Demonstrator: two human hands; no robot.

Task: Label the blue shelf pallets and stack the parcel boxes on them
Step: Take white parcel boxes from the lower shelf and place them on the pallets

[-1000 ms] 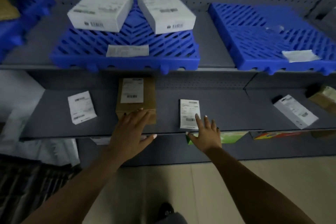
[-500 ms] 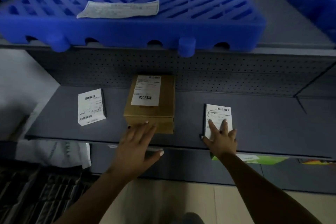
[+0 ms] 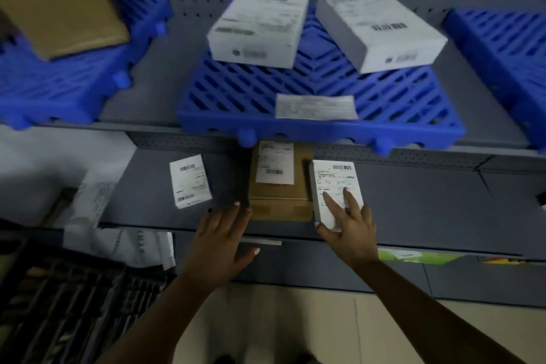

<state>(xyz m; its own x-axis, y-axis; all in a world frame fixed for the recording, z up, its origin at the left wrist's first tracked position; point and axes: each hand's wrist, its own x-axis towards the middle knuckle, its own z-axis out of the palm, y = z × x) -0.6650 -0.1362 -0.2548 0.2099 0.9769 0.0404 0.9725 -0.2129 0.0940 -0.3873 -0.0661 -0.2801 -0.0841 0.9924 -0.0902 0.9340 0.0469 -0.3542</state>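
Head view: barcoded white parcel [image 3: 335, 186], writing illegible.

Upper grey shelf [image 3: 165, 91] across the frame's top carries three blue pallets: left [image 3: 59, 89], centre [image 3: 322, 109], right [image 3: 508, 47]. The lower shelf [image 3: 413, 204] at mid-frame holds a small white parcel [image 3: 190, 181], a brown box [image 3: 280, 186] and a white box [image 3: 335, 186].

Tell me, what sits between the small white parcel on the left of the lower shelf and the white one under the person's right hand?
A brown cardboard box with a white shipping label, seen in the head view. It lies between the small white parcel and the white parcel held by the right hand.
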